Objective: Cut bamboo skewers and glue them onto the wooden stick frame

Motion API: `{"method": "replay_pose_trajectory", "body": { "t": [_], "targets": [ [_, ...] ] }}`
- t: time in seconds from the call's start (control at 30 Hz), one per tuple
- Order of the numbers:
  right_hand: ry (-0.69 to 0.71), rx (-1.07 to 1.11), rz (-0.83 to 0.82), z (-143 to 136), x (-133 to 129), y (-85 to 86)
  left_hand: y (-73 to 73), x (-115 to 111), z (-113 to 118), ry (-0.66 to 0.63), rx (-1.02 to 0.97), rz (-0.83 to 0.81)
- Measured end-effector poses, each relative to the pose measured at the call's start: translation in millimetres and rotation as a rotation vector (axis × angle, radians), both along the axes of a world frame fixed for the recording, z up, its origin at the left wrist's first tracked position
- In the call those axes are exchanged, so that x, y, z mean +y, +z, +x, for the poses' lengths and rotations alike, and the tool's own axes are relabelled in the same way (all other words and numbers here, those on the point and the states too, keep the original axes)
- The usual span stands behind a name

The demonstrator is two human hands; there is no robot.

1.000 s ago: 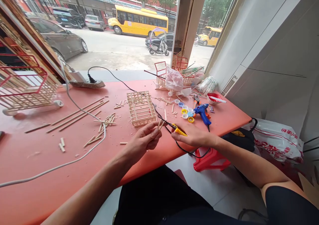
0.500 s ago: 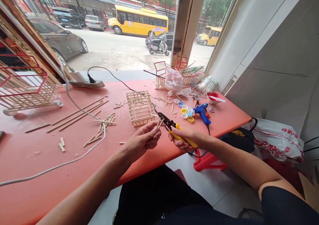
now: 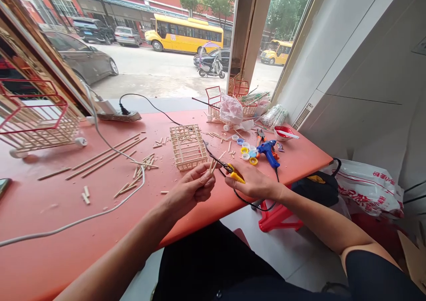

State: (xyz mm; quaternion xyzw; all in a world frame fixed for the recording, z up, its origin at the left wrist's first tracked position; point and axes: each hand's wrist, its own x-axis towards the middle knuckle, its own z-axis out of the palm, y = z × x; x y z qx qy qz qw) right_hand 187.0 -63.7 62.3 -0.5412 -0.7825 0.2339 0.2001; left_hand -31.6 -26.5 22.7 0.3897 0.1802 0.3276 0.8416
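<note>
My left hand (image 3: pixel 196 184) is closed, pinching a couple of short wooden sticks (image 3: pixel 212 165) upright between thumb and fingers. To its right, my right hand (image 3: pixel 256 180) is closed around the yellow handles of wire strippers (image 3: pixel 237 176); the palm covers much of the tool. Their dark jaws point left, close to the sticks. Just beyond both hands, a small wooden stick frame (image 3: pixel 188 148) like a basket lies on the orange-red table (image 3: pixel 109 247).
Loose wooden sticks (image 3: pixel 103 154) and a grey cable (image 3: pixel 100 214) lie to the left. On the right are a blue glue gun (image 3: pixel 268 152), several bottle caps (image 3: pixel 245 150) and a red bowl (image 3: pixel 282 132). A finished-looking stick cart (image 3: pixel 43 128) stands far left.
My right hand has rolled over, palm further down, and the wire strippers have tilted, so less of their handles and jaws shows. The left hand stays nearly in place with the sticks.
</note>
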Motion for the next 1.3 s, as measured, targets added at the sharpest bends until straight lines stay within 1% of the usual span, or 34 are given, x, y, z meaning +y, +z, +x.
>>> {"method": "replay_pose_trajectory", "body": {
  "t": [0.1,0.13,0.17,0.2,0.23,0.3,0.33,0.37,0.4,0.43,0.47,0.53,0.63,0.73,0.8,0.9,1.0,1.2,1.3],
  "targets": [
    [-0.033,0.02,0.077,-3,0,-3.0,1.2,0,0,0.021,0.009,-0.002],
    [-0.031,0.056,0.076,-4,1,-4.2,1.8,-1,1,0.024,0.009,-0.006],
    [-0.02,0.12,0.029,-3,1,-5.3,2.7,-1,1,0.024,0.008,-0.009],
    [0.0,0.216,-0.076,-3,1,-6.3,3.6,-1,2,0.022,0.005,-0.011],
    [0.026,0.336,-0.234,-2,0,-6.9,4.6,-1,3,0.019,0.003,-0.009],
    [0.087,0.591,-0.616,-1,-1,-7.0,6.2,-1,3,0.017,0.0,0.001],
    [0.114,0.696,-0.781,-1,-1,-6.6,6.8,-1,4,0.019,0.002,0.01],
    [0.132,0.773,-0.898,-1,-2,-6.3,7.1,-1,4,0.023,0.006,0.021],
    [0.147,0.818,-0.961,-1,-2,-6.1,7.3,-1,4,0.028,0.014,0.035],
    [0.154,0.838,-0.973,-1,-1,-6.4,7.3,0,4,0.036,0.025,0.05],
    [0.152,0.837,-0.943,-1,0,-7.2,7.2,0,5,0.046,0.037,0.066],
    [0.136,0.765,-0.798,0,2,-9.9,6.7,-1,6,0.082,0.067,0.1],
    [0.106,0.54,-0.519,3,5,-13.1,6.1,-2,9,0.182,0.105,0.157],
    [0.114,0.356,-0.334,5,5,-10.0,6.4,-3,14,0.244,0.122,0.205],
    [0.099,0.261,-0.22,5,3,-5.1,7.4,-4,16,0.238,0.12,0.208],
    [-0.014,0.079,-0.022,3,-1,1.0,9.8,-7,18,0.2,0.089,0.182],
    [-0.098,-0.062,0.117,1,-1,1.8,12.3,-10,19,0.159,0.058,0.149],
    [-0.095,-0.186,0.353,6,2,-1.9,14.4,-12,18,0.103,0.056,0.092],
    [-0.106,-0.238,0.383,9,1,-1.0,16.0,-11,18,0.098,0.07,0.078]
  ]
}}
